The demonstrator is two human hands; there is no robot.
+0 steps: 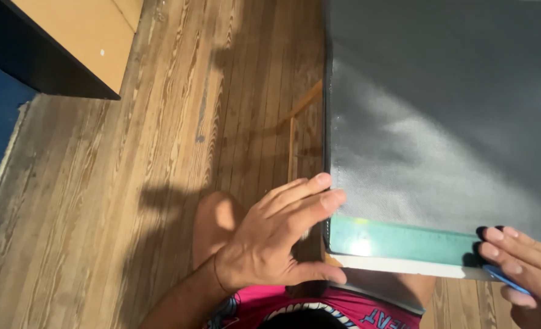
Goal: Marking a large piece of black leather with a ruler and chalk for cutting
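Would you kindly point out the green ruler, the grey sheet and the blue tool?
green ruler (398,241), head view, mid-strip.
grey sheet (441,122), head view, bare middle.
blue tool (506,280), head view, part below right fingers.

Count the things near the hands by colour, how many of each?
Grey: 1, the big grey sheet
Green: 1, the see-through green ruler lying along its near edge
Blue: 1, the small blue tool under the right hand
White: 1, the white board edge below the ruler
Total: 4
The left hand touches the sheet's corner.
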